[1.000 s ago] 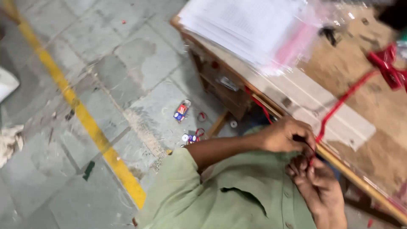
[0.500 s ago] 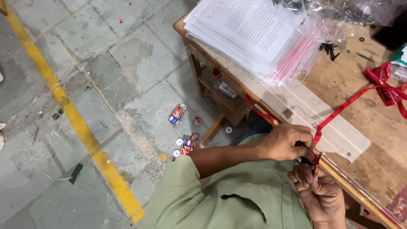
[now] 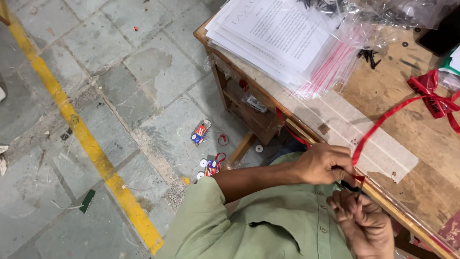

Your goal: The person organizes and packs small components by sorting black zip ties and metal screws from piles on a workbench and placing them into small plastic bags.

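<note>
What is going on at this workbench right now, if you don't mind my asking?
A person in a green shirt works at the edge of a wooden workbench. The left hand pinches a red ribbon that trails back across the bench to a bunched heap. The right hand is closed just below, on something small and dark that cannot be made out. A stack of printed sheets and clear plastic bags lie further along the bench.

Left forearm, in a green sleeve pushed above the elbow, crosses the torso; left hand closed in a pinch. Right hand just below, fingers curled, apparently also pinching; grip partly hidden.
</note>
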